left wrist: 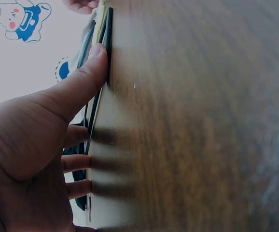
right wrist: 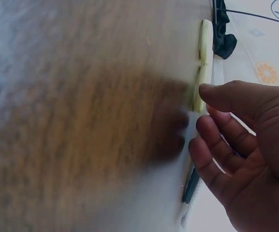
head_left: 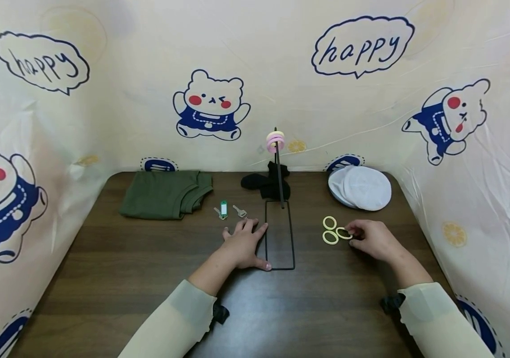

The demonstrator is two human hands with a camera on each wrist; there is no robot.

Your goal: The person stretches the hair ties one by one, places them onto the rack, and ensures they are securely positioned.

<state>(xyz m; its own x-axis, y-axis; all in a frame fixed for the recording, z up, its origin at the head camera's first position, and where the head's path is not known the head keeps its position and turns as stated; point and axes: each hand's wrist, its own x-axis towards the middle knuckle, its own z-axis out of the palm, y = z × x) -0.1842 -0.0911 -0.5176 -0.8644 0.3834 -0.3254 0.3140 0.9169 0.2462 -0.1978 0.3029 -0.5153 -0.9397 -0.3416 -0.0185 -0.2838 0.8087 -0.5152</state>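
Note:
A black wire stand (head_left: 293,238) has a rectangular base on the table; pink and pale yellow rings (head_left: 275,141) hang near the top of its upright. My left hand (head_left: 243,246) lies spread at the base's left side, its thumb touching the near left corner. In the left wrist view the left hand's fingers (left wrist: 76,163) are straight, tips down at the tabletop. To the right lie two pale yellow rings (head_left: 330,237) beside a third yellow ring (head_left: 343,233), slightly tilted. My right hand (head_left: 373,238) pinches that third ring's right edge between thumb and fingertips.
A folded green cloth (head_left: 161,195) lies at the back left. Nearby are a key with a green tag (head_left: 223,209) and another key (head_left: 239,211). Black socks (head_left: 259,184) lie behind the stand; white round pads (head_left: 366,189) are stacked at the back right.

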